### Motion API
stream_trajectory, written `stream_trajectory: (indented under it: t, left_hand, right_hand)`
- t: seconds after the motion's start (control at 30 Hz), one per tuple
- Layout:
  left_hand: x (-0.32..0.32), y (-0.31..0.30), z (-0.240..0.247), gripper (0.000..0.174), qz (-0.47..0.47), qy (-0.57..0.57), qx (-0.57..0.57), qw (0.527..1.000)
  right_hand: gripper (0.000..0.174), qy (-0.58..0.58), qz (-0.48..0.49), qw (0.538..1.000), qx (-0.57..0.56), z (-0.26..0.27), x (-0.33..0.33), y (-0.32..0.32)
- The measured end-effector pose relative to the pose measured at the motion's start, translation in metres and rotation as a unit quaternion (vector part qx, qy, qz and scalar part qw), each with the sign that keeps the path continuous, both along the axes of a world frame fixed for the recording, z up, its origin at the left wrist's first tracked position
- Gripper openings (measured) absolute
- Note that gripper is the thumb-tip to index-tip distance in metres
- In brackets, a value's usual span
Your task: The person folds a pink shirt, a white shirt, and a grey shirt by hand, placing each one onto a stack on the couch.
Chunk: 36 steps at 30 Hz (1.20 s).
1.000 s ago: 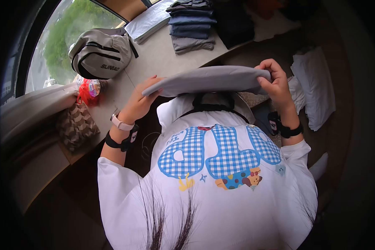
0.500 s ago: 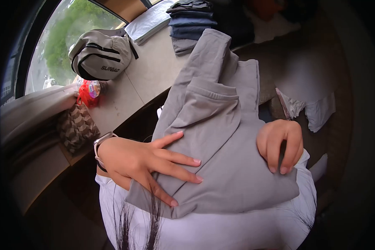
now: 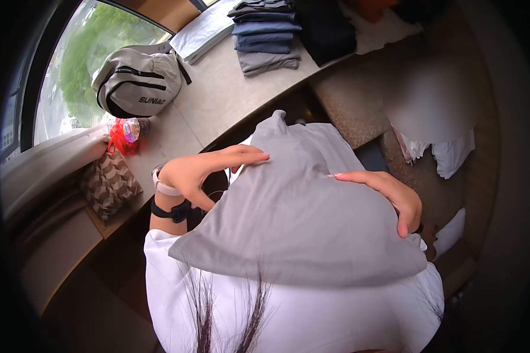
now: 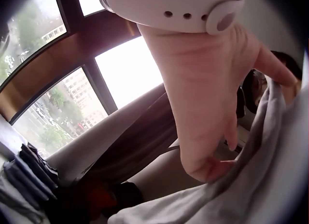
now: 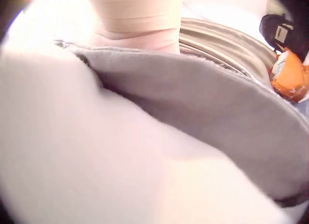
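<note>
A grey garment (image 3: 300, 229) lies spread over the person's lap and white shirt, its far end bunched upward. At its left edge the left hand (image 3: 200, 173) touches the cloth with extended fingers, the thumb lower down beside the edge. The right hand (image 3: 391, 197) rests on the garment's right side, fingers fairly straight and pointing inward. In the left wrist view the left hand (image 4: 207, 94) has its fingertips against the grey cloth (image 4: 251, 185). The right wrist view shows the grey cloth (image 5: 203, 103) below part of the right hand (image 5: 140, 21); its fingers are hidden.
Along the window ledge (image 3: 188, 120) stand a backpack (image 3: 138, 82), a red bag (image 3: 123, 136), a white folded item (image 3: 203, 32) and a stack of folded clothes (image 3: 266, 35). Black cloth (image 3: 325, 29) lies beside the stack. A patterned cushion (image 3: 110, 183) is at left, white cloths (image 3: 453, 154) at right.
The grey garment was lifted, then laid on the lap with folded layers showing; now a smoother surface faces up. Both hands have moved, the left up to the garment's left edge, the right slightly inward.
</note>
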<state>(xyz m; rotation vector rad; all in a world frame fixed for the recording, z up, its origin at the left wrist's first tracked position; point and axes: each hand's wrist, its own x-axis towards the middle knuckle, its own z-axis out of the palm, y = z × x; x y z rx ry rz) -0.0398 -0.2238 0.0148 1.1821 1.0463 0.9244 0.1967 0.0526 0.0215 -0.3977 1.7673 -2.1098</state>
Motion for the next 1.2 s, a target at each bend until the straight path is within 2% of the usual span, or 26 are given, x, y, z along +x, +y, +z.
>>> stream_trajectory:
  t: [0.03,0.1,0.13,0.17,0.23,0.27,0.3,0.37,0.47,0.5,0.53,0.6,0.7,0.73,0.77,0.83,0.97,1.1,1.13,1.2]
  left_hand:
    - [0.001,0.004,-0.011,0.093,-0.003,0.042,0.019,0.999]
    - [0.004,0.013,-0.015,0.086,-0.048,0.166,0.026,0.985]
    - [0.005,0.016,-0.017,0.084,-0.069,0.226,0.029,0.971]
    - [0.008,0.017,-0.02,0.08,-0.054,0.213,0.039,0.975]
    - [0.02,0.012,-0.034,0.075,-0.023,0.186,0.058,0.981]
    - [0.031,0.008,-0.046,0.067,0.0,0.101,0.021,0.995]
    - [0.035,0.0,-0.039,0.065,0.048,0.034,-0.077,0.995]
    - [0.038,-0.017,-0.025,0.061,0.141,-0.101,-0.268,0.948]
    - [0.053,-0.016,-0.05,0.053,0.151,-0.018,-0.114,0.982]
    - [0.053,-0.013,-0.055,0.044,0.147,-0.049,-0.167,0.974]
    - [0.054,-0.011,-0.057,0.041,0.207,-0.093,-0.214,0.95]
    - [0.053,-0.005,-0.063,0.036,0.308,-0.188,-0.268,0.893]
    - [0.048,0.006,-0.079,0.029,0.436,-0.331,-0.275,0.79]
    - [0.044,0.01,-0.084,0.028,0.452,-0.339,-0.268,0.78]
    - [0.04,0.013,-0.089,0.027,0.469,-0.347,-0.261,0.769]
    - [0.028,0.018,-0.098,0.027,0.452,-0.349,-0.263,0.778]
    - [0.005,0.031,-0.097,0.027,0.445,-0.305,-0.256,0.802]
    - [-0.011,0.038,-0.078,0.054,0.517,-0.234,-0.208,0.797]
    - [-0.01,0.037,-0.068,0.071,0.545,-0.219,-0.221,0.778]
    - [-0.002,0.033,-0.049,0.069,0.534,-0.21,-0.215,0.791]
  right_hand:
    - [0.12,-0.012,0.002,1.0,-0.003,-0.001,0.002,0.001]
    - [0.12,-0.044,-0.013,0.995,-0.086,-0.009,0.008,0.002]
    - [0.117,-0.082,-0.027,0.983,-0.163,-0.015,0.013,0.0]
    - [0.115,-0.117,-0.04,0.963,-0.239,-0.021,0.018,-0.002]
    - [0.109,-0.222,-0.077,0.862,-0.448,-0.034,0.035,-0.012]
    - [0.104,-0.246,-0.074,0.845,-0.469,-0.043,0.042,-0.011]
    - [0.098,-0.27,-0.071,0.826,-0.49,-0.052,0.051,-0.008]
    - [0.091,-0.284,-0.082,0.84,-0.454,-0.071,0.064,-0.001]
    - [0.084,-0.25,-0.125,0.919,-0.277,-0.099,0.079,0.007]
    - [0.082,-0.238,-0.137,0.937,-0.216,-0.103,0.08,0.007]
    - [0.081,-0.226,-0.149,0.95,-0.155,-0.106,0.08,0.006]
    - [0.074,-0.256,-0.231,0.926,-0.154,-0.106,0.074,0.0]
    - [0.064,-0.31,-0.382,0.809,-0.323,-0.113,0.036,-0.013]
    - [0.051,-0.314,-0.391,0.797,-0.338,-0.118,0.025,-0.01]
    - [0.048,-0.328,-0.383,0.789,-0.351,-0.128,0.015,-0.005]
    - [0.041,-0.36,-0.365,0.771,-0.377,-0.149,-0.002,0.001]
    - [0.029,-0.353,-0.36,0.783,-0.363,-0.159,-0.033,0.01]
    - [0.03,-0.277,-0.369,0.829,-0.316,-0.147,-0.048,0.023]
    - [0.03,-0.259,-0.379,0.837,-0.299,-0.135,-0.047,0.024]
    - [0.032,-0.23,-0.384,0.855,-0.261,-0.116,-0.038,0.022]
